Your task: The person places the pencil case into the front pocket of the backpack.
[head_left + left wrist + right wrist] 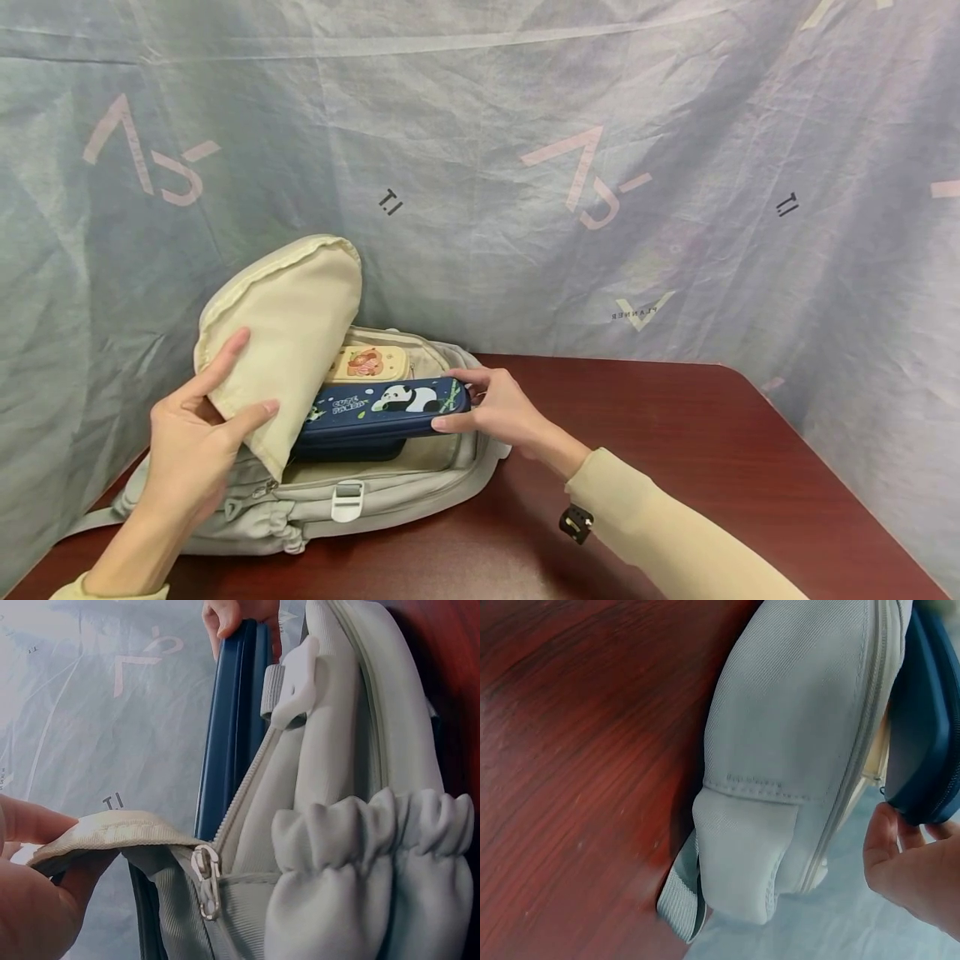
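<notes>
A pale grey backpack [405, 500] lies on the table with its main pocket unzipped. My left hand [191, 433] holds up its cream-lined front flap [288, 333], thumb on the lining; in the left wrist view this hand pinches the flap's edge [112, 829] near a zip pull [206, 881]. My right hand [498, 408] grips the right end of a navy pencil case [405, 400] printed with a panda, at the pocket's mouth. The flap hides the case's left end. Below it shows another dark blue shape [348, 450]. Behind sits a yellow case [375, 363] with a cartoon picture.
The dark red wooden table [660, 450] extends to the right of the backpack. A grey printed cloth [465, 167] hangs behind and at both sides. A strap loop [682, 900] sticks out from the backpack, and a white buckle [347, 502] sits on its near side.
</notes>
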`<state>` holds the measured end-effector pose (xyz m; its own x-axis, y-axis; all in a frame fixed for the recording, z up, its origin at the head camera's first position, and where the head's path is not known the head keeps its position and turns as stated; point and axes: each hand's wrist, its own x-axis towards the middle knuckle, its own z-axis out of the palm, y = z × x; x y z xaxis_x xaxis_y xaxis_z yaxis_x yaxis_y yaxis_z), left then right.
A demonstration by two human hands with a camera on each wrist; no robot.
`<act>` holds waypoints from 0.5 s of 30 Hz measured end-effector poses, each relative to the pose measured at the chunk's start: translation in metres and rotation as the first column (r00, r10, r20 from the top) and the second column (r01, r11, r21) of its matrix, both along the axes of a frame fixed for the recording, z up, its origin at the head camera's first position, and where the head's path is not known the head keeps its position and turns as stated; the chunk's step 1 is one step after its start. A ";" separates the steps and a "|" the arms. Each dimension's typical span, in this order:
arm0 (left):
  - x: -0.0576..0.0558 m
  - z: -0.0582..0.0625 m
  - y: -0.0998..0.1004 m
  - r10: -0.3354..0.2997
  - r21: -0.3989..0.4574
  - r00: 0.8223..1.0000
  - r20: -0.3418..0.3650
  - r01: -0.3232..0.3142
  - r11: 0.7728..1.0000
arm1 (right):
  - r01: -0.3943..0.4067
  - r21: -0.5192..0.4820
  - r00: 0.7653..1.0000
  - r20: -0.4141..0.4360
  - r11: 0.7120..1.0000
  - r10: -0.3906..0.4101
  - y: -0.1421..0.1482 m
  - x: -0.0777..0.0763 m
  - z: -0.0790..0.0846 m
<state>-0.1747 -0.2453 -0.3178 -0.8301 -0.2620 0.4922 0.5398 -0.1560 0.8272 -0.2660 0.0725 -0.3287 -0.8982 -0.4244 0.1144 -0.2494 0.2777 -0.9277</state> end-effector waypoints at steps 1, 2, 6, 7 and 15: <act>0.000 0.000 0.000 -0.001 0.000 1.000 0.001 0.001 1.000 | -0.007 -0.001 1.000 -0.001 1.000 0.007 -0.001 0.000 -0.001; 0.000 0.000 0.000 -0.003 0.003 1.000 0.000 0.003 1.000 | -0.012 -0.001 1.000 0.003 1.000 0.012 -0.002 -0.001 -0.001; 0.000 0.000 0.001 -0.008 -0.002 1.000 -0.001 0.008 1.000 | -0.010 -0.001 1.000 0.008 1.000 0.010 -0.005 -0.003 -0.004; 0.000 0.000 0.001 -0.009 -0.005 1.000 -0.002 0.009 1.000 | -0.009 -0.002 1.000 0.005 1.000 0.009 -0.006 -0.003 -0.005; -0.001 -0.001 -0.001 -0.009 0.009 1.000 -0.014 0.009 1.000 | 0.013 0.005 1.000 -0.012 1.000 -0.013 -0.012 -0.004 -0.011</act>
